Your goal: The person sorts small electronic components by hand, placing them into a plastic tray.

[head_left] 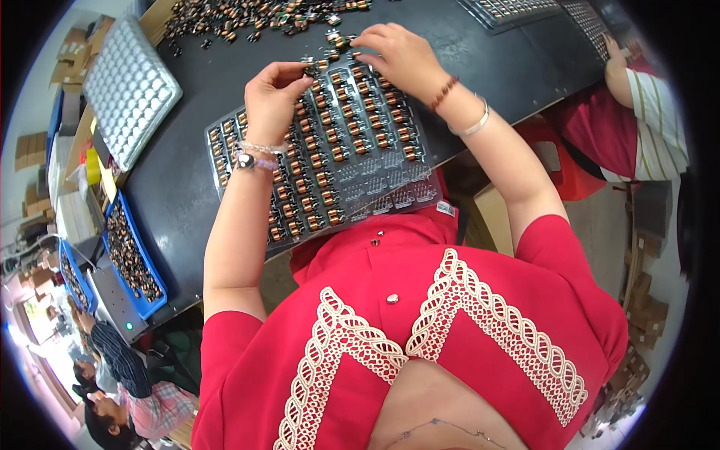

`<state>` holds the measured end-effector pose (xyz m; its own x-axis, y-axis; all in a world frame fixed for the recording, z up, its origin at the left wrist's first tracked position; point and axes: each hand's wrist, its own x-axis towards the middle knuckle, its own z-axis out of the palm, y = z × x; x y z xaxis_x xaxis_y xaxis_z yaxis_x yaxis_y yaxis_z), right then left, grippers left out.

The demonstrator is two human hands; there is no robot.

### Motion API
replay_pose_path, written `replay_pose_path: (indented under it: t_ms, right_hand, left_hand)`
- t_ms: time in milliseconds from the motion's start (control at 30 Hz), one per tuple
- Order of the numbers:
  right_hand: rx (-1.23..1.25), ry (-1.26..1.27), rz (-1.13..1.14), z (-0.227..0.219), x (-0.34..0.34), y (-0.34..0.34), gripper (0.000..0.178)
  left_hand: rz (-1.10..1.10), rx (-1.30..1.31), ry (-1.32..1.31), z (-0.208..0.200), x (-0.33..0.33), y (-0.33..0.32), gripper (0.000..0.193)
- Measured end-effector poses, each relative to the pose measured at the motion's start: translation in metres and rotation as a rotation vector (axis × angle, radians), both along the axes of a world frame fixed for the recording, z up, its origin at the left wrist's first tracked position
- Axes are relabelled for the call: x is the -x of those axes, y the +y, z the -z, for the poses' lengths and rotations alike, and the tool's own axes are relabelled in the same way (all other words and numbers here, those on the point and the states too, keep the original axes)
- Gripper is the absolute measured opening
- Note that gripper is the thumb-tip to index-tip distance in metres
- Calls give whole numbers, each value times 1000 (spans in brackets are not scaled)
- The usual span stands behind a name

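Note:
A clear plastic tray (367, 178) lies before me, its pockets holding rows of small copper-wound coils (339, 152) with black ends. The pockets at its near right hold no coils. Over the tray's far edge, my left hand (271, 101) pinches a small coil (308, 70) between thumb and forefinger. To its right, my right hand (401, 58) has its thumb and forefinger curled round another small coil (355, 55), partly hidden by the fingertips. A few loose coils (335, 37) lie just beyond, between the hands.
A heap of loose coils (240, 19) covers the table's far side. Stacked white trays (131, 86) stand left, above a blue bin (135, 255) of parts. Filled trays (510, 9) lie far right. Co-workers sit at the right edge and lower left.

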<state>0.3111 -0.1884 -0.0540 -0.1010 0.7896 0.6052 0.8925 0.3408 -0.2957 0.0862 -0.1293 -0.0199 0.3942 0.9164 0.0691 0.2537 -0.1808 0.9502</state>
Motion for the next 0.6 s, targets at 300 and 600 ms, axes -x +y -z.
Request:
replay_pose_path:
  t_ms: [300, 600]
  right_hand:
    - [40, -100, -84, 8, -11, 22, 19]
    - [98, 85, -76, -10, 4, 6, 14]
  left_hand:
    - [271, -521, 353, -13, 39, -101, 15]
    - [369, -737, 429, 17, 39, -121, 13]
